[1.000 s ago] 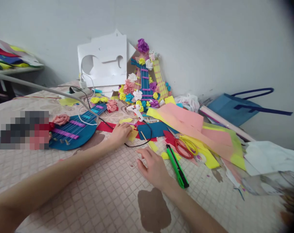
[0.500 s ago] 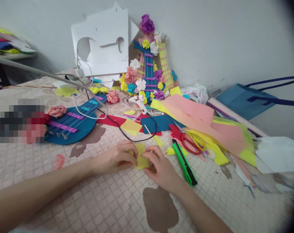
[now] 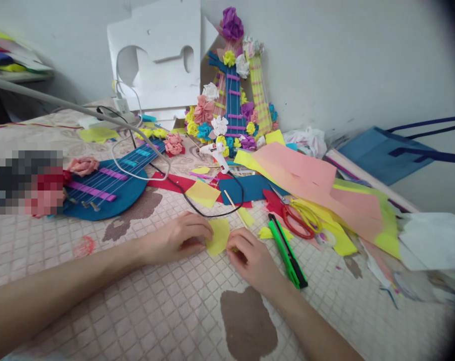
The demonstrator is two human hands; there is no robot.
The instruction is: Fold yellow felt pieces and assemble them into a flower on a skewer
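Note:
A small piece of yellow crepe paper is held between both hands, low over the tablecloth. My left hand pinches its left edge. The fingers of my right hand are closed at its right edge; the thumb is partly hidden. Just right of my right hand lies a green utility knife. Scissors with red and yellow handles rest beyond it. A thin wooden stick lies behind the paper, with a loose yellow scrap beside it.
A white glue gun with a black cord stands behind. To the left lies a blue paper guitar. Flower-covered guitars lean on the wall. Pink paper sheets spread at right, before a blue bag.
The yellow paper now looks flatter and more spread between my hands. My right hand's fingers have curled tighter at its edge. The camera view has shifted slightly.

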